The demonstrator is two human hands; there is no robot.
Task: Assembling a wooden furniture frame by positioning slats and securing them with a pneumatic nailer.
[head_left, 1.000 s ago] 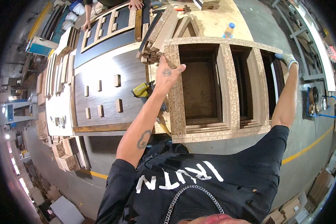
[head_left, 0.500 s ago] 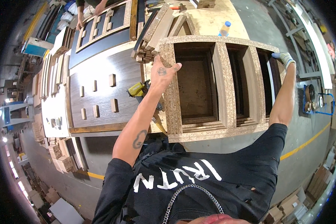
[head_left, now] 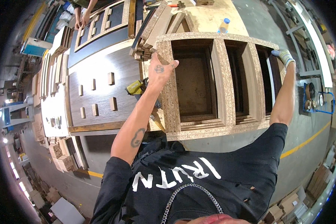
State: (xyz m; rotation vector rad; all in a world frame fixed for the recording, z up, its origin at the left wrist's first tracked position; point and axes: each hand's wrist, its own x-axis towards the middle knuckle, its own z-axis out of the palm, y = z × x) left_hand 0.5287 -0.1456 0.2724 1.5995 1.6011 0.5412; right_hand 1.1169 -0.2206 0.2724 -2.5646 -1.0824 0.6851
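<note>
Hands span the cabinet [head_left: 216, 86]: bare left hand [head_left: 159, 71] clasps its left edge, gloved right hand [head_left: 284, 56] curls over the far corner, steadying the frame.

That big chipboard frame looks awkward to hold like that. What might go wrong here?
1. The left hand and the gloved right hand grip opposite far corners of the chipboard frame, arms spread wide; a slip on either side might let it twist or drop.
2. The left hand is bare on a rough raw edge, so splinters or scrapes seem possible.
3. The yellow nail gun lies right beside the frame and might get knocked.
</note>
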